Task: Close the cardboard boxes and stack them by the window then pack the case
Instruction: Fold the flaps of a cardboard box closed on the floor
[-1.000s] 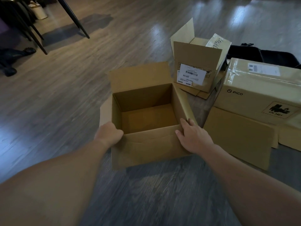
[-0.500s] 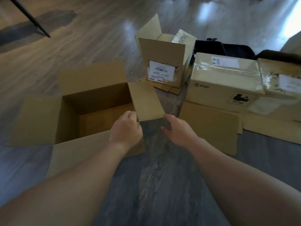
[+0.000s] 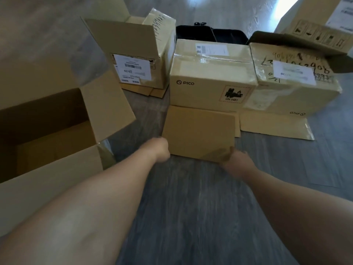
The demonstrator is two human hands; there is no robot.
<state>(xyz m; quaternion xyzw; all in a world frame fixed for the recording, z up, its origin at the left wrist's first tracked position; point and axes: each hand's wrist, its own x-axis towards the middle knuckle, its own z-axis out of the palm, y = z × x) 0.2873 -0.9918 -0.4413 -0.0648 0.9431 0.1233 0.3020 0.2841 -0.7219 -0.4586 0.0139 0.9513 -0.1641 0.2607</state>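
Brown cardboard PICO box [image 3: 212, 81] flap [image 3: 198, 132] lies flat towards both hands: left hand [image 3: 159, 150] and right hand [image 3: 232, 159] grip its near corners (fingers hidden underneath).

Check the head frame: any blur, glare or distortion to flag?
Head view: motion blur smears both hands, left hand and right hand, at the flap; window glare whitens the floor top right; wide-angle bending at the edges; PICO box print stays legible.

Tan cardboard boxes: the PICO box [image 3: 212, 81] bears black print and a hazard label; the far-left box [image 3: 137, 60] a white barcode label. Black case [image 3: 210, 33]; grey wood-grain floor [image 3: 200, 207].
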